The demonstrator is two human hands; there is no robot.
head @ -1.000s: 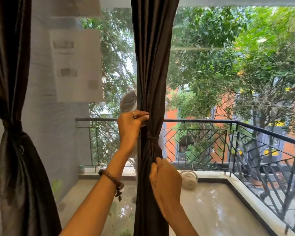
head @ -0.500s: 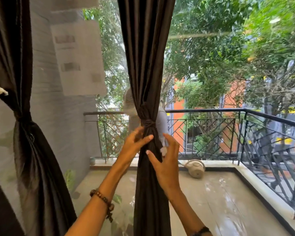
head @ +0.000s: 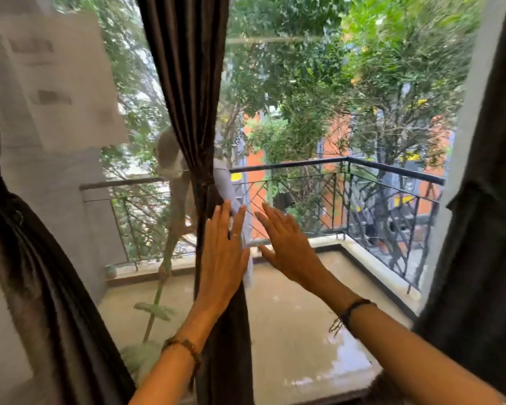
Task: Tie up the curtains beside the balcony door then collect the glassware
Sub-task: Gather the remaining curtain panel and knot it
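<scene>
Both my hands are hovering in front of the middle curtain [head: 193,112], which is hanging gathered and cinched by a tie [head: 204,182] at railing height. My left hand [head: 224,258] is lying flat against the fabric just below the knot, fingers straight and holding nothing. My right hand [head: 287,244] is floating just beside it, fingers spread and empty, apart from the cloth. Another tied curtain [head: 32,273] is hanging at the left; the balcony railing [head: 392,171] is showing through the glass.

The paper sheet [head: 56,83] stuck on the glass carries print too blurred to read.
</scene>
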